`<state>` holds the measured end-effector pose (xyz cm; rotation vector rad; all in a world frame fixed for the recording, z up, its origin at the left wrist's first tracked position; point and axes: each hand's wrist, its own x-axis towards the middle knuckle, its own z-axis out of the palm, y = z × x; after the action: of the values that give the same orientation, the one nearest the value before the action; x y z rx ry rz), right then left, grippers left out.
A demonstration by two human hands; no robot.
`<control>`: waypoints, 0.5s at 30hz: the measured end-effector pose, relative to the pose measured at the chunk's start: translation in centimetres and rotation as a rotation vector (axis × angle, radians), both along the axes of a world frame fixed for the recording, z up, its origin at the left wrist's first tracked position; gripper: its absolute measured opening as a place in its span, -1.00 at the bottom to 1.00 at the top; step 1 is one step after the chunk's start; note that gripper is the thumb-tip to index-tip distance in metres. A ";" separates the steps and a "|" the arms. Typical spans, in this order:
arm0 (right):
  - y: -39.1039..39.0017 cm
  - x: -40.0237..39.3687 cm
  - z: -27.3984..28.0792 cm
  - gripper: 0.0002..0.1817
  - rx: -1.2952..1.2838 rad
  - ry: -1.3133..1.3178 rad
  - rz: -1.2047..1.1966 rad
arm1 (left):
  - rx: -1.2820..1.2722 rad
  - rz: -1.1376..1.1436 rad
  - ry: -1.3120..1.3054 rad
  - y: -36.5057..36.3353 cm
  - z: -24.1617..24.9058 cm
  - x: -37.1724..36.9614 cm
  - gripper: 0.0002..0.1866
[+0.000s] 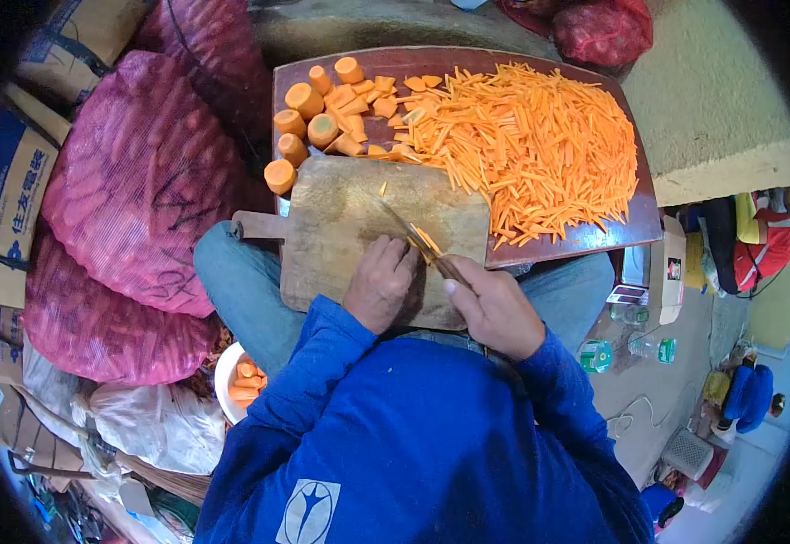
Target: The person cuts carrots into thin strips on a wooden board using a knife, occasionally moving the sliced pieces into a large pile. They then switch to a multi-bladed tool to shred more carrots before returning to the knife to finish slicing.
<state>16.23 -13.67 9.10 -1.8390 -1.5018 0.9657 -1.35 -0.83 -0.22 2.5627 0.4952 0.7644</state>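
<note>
A wooden cutting board (331,227) with a handle lies over my lap, against the table's near edge. My right hand (495,308) is closed round the handle of a knife (400,219), whose blade points up and left across the board. Just left of the blade, my left hand (381,283) presses on the board with curled fingers; whatever is under them is hidden. Thin carrot strips (427,239) lie along the blade's right side. A single small carrot piece (382,189) rests near the knife tip.
On the dark red table (585,243) sit a large heap of carrot sticks (540,145) and several carrot chunks (304,100). A white bucket (224,385) of carrots stands by my left side. Full red mesh sacks (141,181) crowd the left. Jars (596,355) stand on the floor at right.
</note>
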 end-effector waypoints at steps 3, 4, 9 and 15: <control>-1.4 0.5 0.4 -0.68 0.118 0.022 -0.077 | -0.064 0.011 -0.048 0.0 0.6 0.0 -0.67; -1.8 0.7 0.9 -0.70 0.090 0.035 -0.085 | -0.065 0.014 -0.049 -0.1 0.5 0.1 -0.67; -3.5 0.9 1.6 -0.71 -0.013 0.058 -0.072 | -0.243 0.249 -0.340 0.1 0.9 0.2 -0.85; -2.7 2.8 -0.3 -0.66 0.039 0.026 -0.029 | -0.340 0.326 -0.307 2.8 2.0 -0.4 -0.89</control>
<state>19.04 -16.34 8.77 -1.8097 -1.4646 0.9369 -1.75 1.96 1.81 2.0310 0.8691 1.0607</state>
